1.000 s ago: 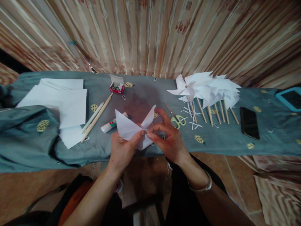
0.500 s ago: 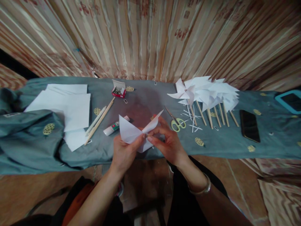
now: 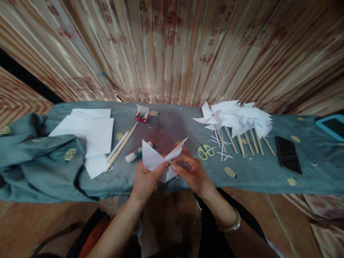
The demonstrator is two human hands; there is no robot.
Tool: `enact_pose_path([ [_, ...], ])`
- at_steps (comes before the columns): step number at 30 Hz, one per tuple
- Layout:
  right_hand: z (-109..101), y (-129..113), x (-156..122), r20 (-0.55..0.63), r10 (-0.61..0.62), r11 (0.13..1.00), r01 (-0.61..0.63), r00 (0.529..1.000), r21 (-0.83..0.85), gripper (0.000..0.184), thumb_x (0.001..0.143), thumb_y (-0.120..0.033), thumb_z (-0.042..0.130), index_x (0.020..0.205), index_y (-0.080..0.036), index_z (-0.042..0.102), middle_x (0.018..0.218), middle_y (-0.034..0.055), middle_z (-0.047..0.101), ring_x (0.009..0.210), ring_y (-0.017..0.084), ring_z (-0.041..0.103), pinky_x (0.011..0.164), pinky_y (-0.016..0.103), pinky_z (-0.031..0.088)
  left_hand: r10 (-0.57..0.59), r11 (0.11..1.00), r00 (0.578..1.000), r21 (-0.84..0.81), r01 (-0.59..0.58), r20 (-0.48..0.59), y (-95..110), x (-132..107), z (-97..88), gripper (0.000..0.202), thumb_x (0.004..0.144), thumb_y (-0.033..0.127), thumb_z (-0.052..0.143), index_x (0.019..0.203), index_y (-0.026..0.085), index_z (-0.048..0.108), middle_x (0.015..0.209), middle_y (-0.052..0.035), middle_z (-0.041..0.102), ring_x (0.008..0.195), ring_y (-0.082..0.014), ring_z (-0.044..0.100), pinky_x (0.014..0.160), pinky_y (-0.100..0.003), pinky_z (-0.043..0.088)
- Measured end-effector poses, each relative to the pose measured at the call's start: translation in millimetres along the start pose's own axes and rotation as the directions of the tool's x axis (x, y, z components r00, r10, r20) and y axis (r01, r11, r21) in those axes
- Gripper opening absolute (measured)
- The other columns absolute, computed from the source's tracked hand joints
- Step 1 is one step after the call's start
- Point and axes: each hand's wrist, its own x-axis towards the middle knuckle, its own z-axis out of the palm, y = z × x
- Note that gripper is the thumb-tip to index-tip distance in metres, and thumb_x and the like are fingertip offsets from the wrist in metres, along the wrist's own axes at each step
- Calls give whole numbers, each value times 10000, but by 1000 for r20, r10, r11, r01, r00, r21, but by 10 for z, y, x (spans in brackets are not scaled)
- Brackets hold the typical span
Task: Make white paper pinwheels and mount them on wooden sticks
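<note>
Slid lower in view since a second ago, hands and table alike, with more curtain up top; upper flap of the folded white paper now drawn down flatter. Left hand under the paper, thumb and forefinger pinched on its middle, other fingers hidden behind the sheet. Right hand meeting it from the other side, fingertips nipped at the same spot, on something tiny and dark, too small to name. Paper held up just over the near edge of the teal cloth, between the glue stick and the scissors. Something orange-red peeping out behind the top flap, mostly covered, hard to make out.

Off to the left, wooden sticks beside loose white sheets, one edge lost under a cloth fold. Red box open at the back, contents a dark blur. To the right, finished pinwheels fanned in an overlapping heap, count unclear; paper strips just below; black phone; blue-edged tablet cut off by the frame. Forearms running out of view at the bottom, bracelet on the right wrist.
</note>
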Motion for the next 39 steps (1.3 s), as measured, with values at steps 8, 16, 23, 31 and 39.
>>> enact_pose_path([
  [8,-6,40,-38,-30,14,998,-15,999,-55,76,743,-327,680,760,-252,683,1344,51,563,1394,263,340,1155,501,177,-3,999,1000,-35,3,9,-3,-14,9,300,544,243,821,796,110,727,758,-58,750,625,-157,652,636,-262,543],
  [16,-10,25,-31,-23,-25,998,24,999,-50,72,760,-331,673,758,-259,678,1255,34,622,1338,249,422,1146,481,221,12,1000,1000,12,-12,5,22,-20,5,234,550,240,808,736,119,735,713,-58,741,613,-163,651,623,-261,546],
  [23,-5,19,-24,-20,-67,997,66,998,-41,73,762,-326,670,750,-255,677,1239,35,619,1306,240,459,1127,455,277,15,1000,1000,14,-15,17,-7,-21,-10,241,557,252,808,747,121,740,712,-59,738,618,-161,650,608,-248,539],
  [31,10,19,-38,-19,-57,998,57,998,-22,68,772,-315,666,751,-251,669,1333,34,561,1319,251,443,1142,481,242,44,998,999,36,-44,7,12,-32,-9,224,563,253,799,734,123,736,714,-64,742,614,-169,652,621,-271,554],
  [39,36,-4,-62,-32,-69,996,67,997,-54,83,793,-324,640,761,-249,658,1275,41,594,1295,245,465,1127,456,280,64,996,998,60,-64,-2,-16,-46,-11,245,578,267,796,766,120,740,735,-67,745,636,-175,662,634,-276,558],
])
